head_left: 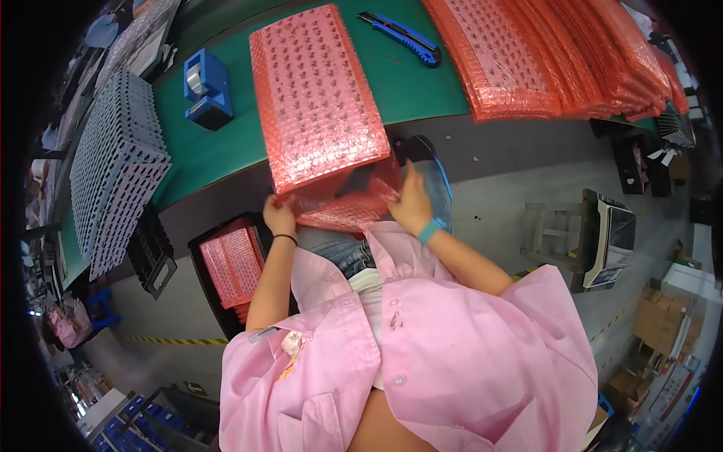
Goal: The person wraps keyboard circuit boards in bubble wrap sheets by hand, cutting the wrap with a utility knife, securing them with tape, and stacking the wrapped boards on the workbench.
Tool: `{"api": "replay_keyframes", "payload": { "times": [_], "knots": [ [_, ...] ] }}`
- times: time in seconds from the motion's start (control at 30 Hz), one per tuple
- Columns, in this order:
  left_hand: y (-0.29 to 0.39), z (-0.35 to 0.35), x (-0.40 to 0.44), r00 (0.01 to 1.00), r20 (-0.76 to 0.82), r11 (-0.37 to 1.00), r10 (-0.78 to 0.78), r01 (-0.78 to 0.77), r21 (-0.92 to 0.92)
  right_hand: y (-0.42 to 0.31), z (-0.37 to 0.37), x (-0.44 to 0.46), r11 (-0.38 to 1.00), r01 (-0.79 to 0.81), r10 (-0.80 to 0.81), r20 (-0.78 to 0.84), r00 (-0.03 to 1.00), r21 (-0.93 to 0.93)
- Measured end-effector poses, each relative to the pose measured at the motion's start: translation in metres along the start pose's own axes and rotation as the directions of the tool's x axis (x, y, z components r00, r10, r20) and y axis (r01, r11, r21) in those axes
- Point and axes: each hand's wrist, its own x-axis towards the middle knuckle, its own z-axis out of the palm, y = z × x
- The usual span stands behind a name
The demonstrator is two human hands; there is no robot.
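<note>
A red bubble-wrap bag [320, 98] lies on the green tabletop, with a sheet of repeated dark marks showing through it. Its near end hangs over the table's front edge, and the loose mouth is spread toward my body. At the left corner of that mouth, the fingers of my left hand [281, 217] are closed on the plastic. My right hand [413, 202] grips the opposite corner, thumb up and slightly blurred. A blue utility knife [403, 38] rests on the table beyond the bag. Left of the bag stands a blue tape dispenser [207, 89].
More filled red bubble-wrap bags [520, 60] are piled at the table's right. Perforated grey panels [120, 166] stand stacked at the left. A black crate [197, 245] of red bags sits below the table edge. A stool [550, 230] is on the floor at right.
</note>
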Motion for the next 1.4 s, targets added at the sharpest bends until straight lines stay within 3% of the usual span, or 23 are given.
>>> {"api": "replay_keyframes", "payload": {
  "times": [0.07, 0.1, 0.17, 0.2, 0.33, 0.5, 0.57, 0.6, 0.67, 0.7, 0.87, 0.93, 1.0, 1.07, 1.17, 1.2, 1.27, 1.33, 1.37, 1.4],
  "knots": [
    [-0.006, 0.007, 0.005, 1.0, -0.007, 0.999, 0.007, -0.006, 0.049, -0.002, 0.023, 0.025, 0.957, 0.232, -0.225, 0.06, 0.972, -0.176],
    [-0.009, 0.01, 0.006, 1.0, -0.006, 0.995, 0.013, -0.013, 0.102, -0.003, 0.034, 0.038, 0.955, 0.24, -0.232, 0.066, 0.97, -0.172],
    [-0.014, 0.015, 0.008, 1.0, -0.001, 0.978, 0.026, -0.025, 0.208, -0.007, 0.052, 0.06, 0.959, 0.215, -0.274, 0.403, 0.873, 0.186],
    [-0.015, 0.017, 0.009, 0.999, 0.002, 0.965, 0.032, -0.031, 0.26, -0.009, 0.063, 0.065, 0.957, 0.221, -0.281, 0.407, 0.869, 0.19],
    [-0.02, 0.027, 0.009, 0.998, 0.031, 0.888, 0.051, -0.06, 0.456, -0.017, 0.101, 0.077, 0.767, 0.584, -0.631, 0.151, 0.761, 0.264],
    [-0.019, 0.041, 0.007, 0.997, 0.07, 0.744, 0.039, -0.075, 0.664, -0.007, 0.084, 0.07, 0.803, 0.559, -0.595, 0.224, 0.772, 0.207],
    [0.021, 0.038, -0.005, 0.94, 0.33, 0.472, -0.087, -0.253, 0.845, -0.019, 0.05, 0.063, 0.863, 0.12, -0.286, 0.279, 0.917, 0.491],
    [0.018, 0.043, -0.01, 0.941, 0.326, 0.477, -0.091, -0.246, 0.843, -0.024, 0.028, 0.064, 0.886, -0.019, -0.163, 0.348, 0.923, 0.464],
    [0.011, 0.047, -0.024, 0.807, 0.51, 0.451, 0.296, -0.589, 0.671, -0.014, 0.0, 0.063, 0.88, -0.263, 0.034, 0.498, 0.867, 0.397],
    [0.018, 0.045, -0.027, 0.81, 0.508, 0.455, 0.292, -0.585, 0.671, -0.011, -0.008, 0.061, 0.882, -0.263, 0.035, 0.502, 0.864, 0.392],
    [0.043, 0.028, -0.048, 0.831, 0.458, 0.835, 0.315, -0.472, 0.283, -0.014, -0.042, 0.047, 0.975, -0.108, 0.01, 0.446, 0.895, 0.195],
    [0.045, 0.001, -0.055, 0.849, 0.418, 0.915, 0.322, -0.393, 0.094, -0.043, -0.062, 0.044, 0.945, 0.233, -0.259, 0.087, 0.962, 0.229],
    [0.052, -0.016, -0.062, 0.87, 0.378, 0.948, 0.316, -0.302, -0.098, -0.073, -0.078, 0.043, 0.828, 0.54, -0.49, -0.272, 0.828, 0.152],
    [0.066, -0.023, -0.073, 0.888, 0.342, 0.934, 0.306, -0.21, -0.289, -0.098, -0.088, 0.051, 0.792, 0.603, -0.582, -0.179, 0.793, 0.094],
    [0.098, -0.019, -0.079, 0.909, 0.293, 0.822, 0.297, -0.087, -0.563, -0.124, -0.094, 0.067, 0.626, 0.777, -0.77, 0.103, 0.63, -0.066],
    [0.115, -0.025, -0.078, 0.909, 0.287, 0.819, 0.303, -0.094, -0.566, -0.126, -0.092, 0.069, 0.621, 0.781, -0.775, 0.099, 0.624, -0.067],
    [0.162, -0.041, -0.075, 0.828, -0.06, 0.788, 0.557, -0.55, -0.278, -0.128, -0.088, 0.075, 0.618, 0.784, -0.778, 0.093, 0.621, -0.066],
    [0.19, -0.048, -0.07, 0.544, -0.276, 0.596, 0.793, -0.785, 0.166, -0.129, -0.084, 0.078, 0.618, 0.784, -0.778, 0.091, 0.621, -0.058],
    [0.193, -0.047, -0.064, 0.54, -0.284, 0.596, 0.792, -0.784, 0.172, -0.13, -0.083, 0.081, 0.611, 0.79, -0.785, 0.09, 0.613, -0.054],
    [0.197, -0.045, -0.055, 0.523, -0.182, 0.553, 0.832, -0.809, 0.199, -0.132, -0.082, 0.085, 0.627, 0.778, -0.772, 0.097, 0.628, -0.051]
  ]
}}
